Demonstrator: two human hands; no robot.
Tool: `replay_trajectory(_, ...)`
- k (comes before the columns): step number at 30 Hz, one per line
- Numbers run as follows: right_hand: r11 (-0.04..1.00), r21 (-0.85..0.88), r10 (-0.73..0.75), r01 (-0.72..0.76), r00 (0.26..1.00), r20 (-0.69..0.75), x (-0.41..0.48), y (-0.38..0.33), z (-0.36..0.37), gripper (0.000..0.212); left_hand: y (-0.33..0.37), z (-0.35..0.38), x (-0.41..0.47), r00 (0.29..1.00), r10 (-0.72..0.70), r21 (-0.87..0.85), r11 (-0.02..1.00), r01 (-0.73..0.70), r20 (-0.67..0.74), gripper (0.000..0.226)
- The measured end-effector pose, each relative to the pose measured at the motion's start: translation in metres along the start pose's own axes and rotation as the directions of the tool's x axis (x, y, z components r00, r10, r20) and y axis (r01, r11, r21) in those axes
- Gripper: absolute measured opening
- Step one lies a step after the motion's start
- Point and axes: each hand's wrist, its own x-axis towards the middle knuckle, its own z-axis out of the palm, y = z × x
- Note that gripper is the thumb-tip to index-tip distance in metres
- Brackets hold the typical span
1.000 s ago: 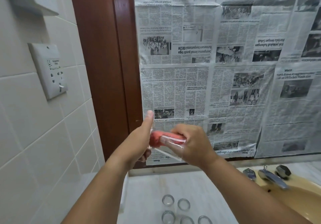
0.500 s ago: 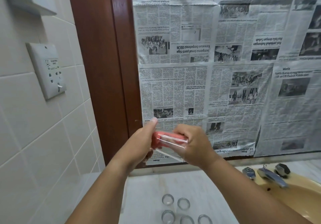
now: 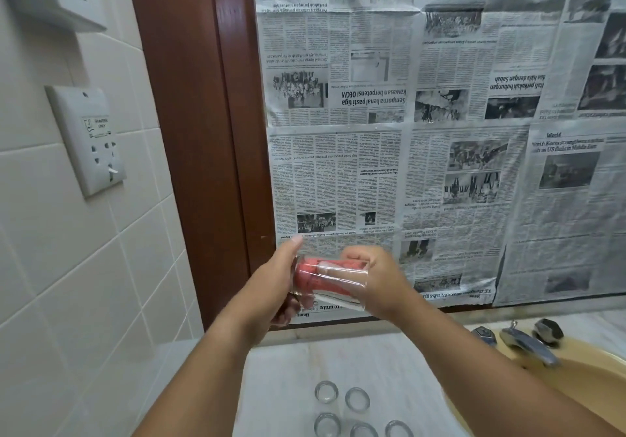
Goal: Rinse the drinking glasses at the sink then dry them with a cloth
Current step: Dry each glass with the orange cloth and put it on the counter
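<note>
At centre-left of the frame, our left hand (image 3: 271, 289) grips the base of the glass (image 3: 338, 284), held sideways above the counter (image 3: 389, 365). A red cloth (image 3: 306, 275) fills it, clutched by our right hand (image 3: 381, 284) at the mouth. We judge a hard twist could slip the glass onto the five glasses (image 3: 357, 399) below, left of the sink (image 3: 576, 380).
</note>
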Motion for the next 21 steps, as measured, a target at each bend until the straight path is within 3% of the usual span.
replay_trajectory(1, 0.937, -0.261, -0.245, 0.233, 0.969, -0.014, 0.001, 0.002, -0.005, 0.038, 0.003, -0.002, -0.002, 0.998, -0.063, 0.012, 0.998, 0.062, 0.019, 0.081)
replay_trajectory(2, 0.835, -0.408, -0.398, 0.369, 0.917, 0.015, 0.005, 0.005, -0.008, 0.04, 0.006, -0.001, -0.003, 0.997, -0.082, 0.03, 0.996, 0.081, 0.016, 0.077)
replay_trajectory(3, 0.785, -0.455, -0.458, 0.42, 0.889, 0.03, 0.008, 0.006, -0.01, 0.039, 0.007, 0.003, -0.002, 0.999, -0.052, 0.036, 0.998, 0.052, -0.016, 0.071)
replay_trajectory(4, 0.819, -0.416, -0.427, 0.394, 0.904, 0.016, 0.008, 0.005, -0.007, 0.037, 0.008, 0.007, 0.0, 0.998, 0.014, 0.025, 1.0, -0.012, -0.067, 0.065)
replay_trajectory(5, 0.937, -0.234, -0.274, 0.261, 0.961, -0.023, 0.008, 0.002, -0.004, 0.031, 0.006, 0.011, 0.003, 0.986, 0.11, 0.025, 0.994, -0.108, -0.128, 0.061)
replay_trajectory(6, 0.995, 0.097, 0.008, -0.009, 1.0, 0.009, 0.006, -0.003, 0.0, 0.023, 0.003, 0.014, 0.007, 0.955, 0.227, 0.069, 0.974, -0.218, -0.189, 0.059)
replay_trajectory(7, 0.865, 0.376, 0.291, -0.332, 0.943, 0.163, 0.003, -0.007, 0.007, 0.018, -0.002, 0.014, 0.01, 0.91, 0.342, 0.154, 0.937, -0.312, -0.235, 0.057)
replay_trajectory(8, 0.673, 0.501, 0.458, -0.545, 0.838, 0.296, -0.002, -0.011, 0.012, 0.018, -0.006, 0.015, 0.012, 0.87, 0.422, 0.236, 0.9, -0.367, -0.254, 0.054)
replay_trajectory(9, 0.579, 0.525, 0.518, -0.624, 0.779, 0.354, -0.006, -0.01, 0.016, 0.019, -0.01, 0.014, 0.014, 0.855, 0.455, 0.275, 0.879, -0.389, -0.247, 0.052)
replay_trajectory(10, 0.59, 0.5, 0.533, -0.634, 0.771, 0.348, -0.006, -0.007, 0.017, 0.018, -0.013, 0.012, 0.015, 0.87, 0.439, 0.258, 0.887, -0.382, -0.224, 0.05)
replay_trajectory(12, 0.825, 0.363, 0.392, -0.434, 0.901, 0.187, -0.002, 0.0, 0.009, 0.021, -0.011, 0.007, 0.011, 0.953, 0.277, 0.092, 0.959, -0.267, -0.122, 0.053)
replay_trajectory(13, 0.949, 0.215, 0.219, -0.232, 0.972, 0.087, 0.001, 0.003, 0.004, 0.029, -0.008, 0.004, 0.009, 0.987, 0.154, 0.015, 0.988, -0.153, -0.056, 0.056)
replay_trajectory(14, 1.0, -0.003, 0.0, 0.0, 1.0, 0.017, 0.004, 0.007, -0.002, 0.039, -0.003, 0.002, 0.006, 0.999, 0.034, -0.021, 0.999, -0.034, -0.001, 0.061)
replay_trajectory(16, 0.838, -0.422, -0.37, 0.347, 0.929, 0.028, 0.011, 0.01, -0.013, 0.047, 0.004, 0.0, 0.005, 0.994, -0.103, -0.028, 0.994, 0.104, 0.037, 0.07)
replay_trajectory(17, 0.761, -0.503, -0.445, 0.41, 0.894, 0.055, 0.013, 0.01, -0.015, 0.048, 0.006, 0.001, 0.007, 0.995, -0.096, -0.017, 0.995, 0.097, 0.024, 0.07)
replay_trajectory(18, 0.764, -0.497, -0.443, 0.412, 0.895, 0.062, 0.015, 0.01, -0.014, 0.046, 0.008, 0.004, 0.009, 0.999, -0.047, -0.006, 0.999, 0.047, -0.01, 0.067)
replay_trajectory(19, 0.875, -0.376, -0.313, 0.304, 0.949, 0.038, 0.015, 0.007, -0.012, 0.041, 0.008, 0.008, 0.011, 0.997, 0.039, -0.001, 0.999, -0.039, -0.06, 0.062)
replay_trajectory(20, 0.994, -0.099, -0.052, 0.055, 0.998, 0.04, 0.016, 0.004, -0.01, 0.035, 0.006, 0.011, 0.014, 0.983, 0.141, 0.004, 0.99, -0.142, -0.119, 0.057)
replay_trajectory(21, 0.946, 0.191, 0.236, -0.262, 0.961, 0.147, 0.014, -0.002, -0.005, 0.029, 0.004, 0.014, 0.018, 0.955, 0.24, 0.029, 0.971, -0.239, -0.172, 0.054)
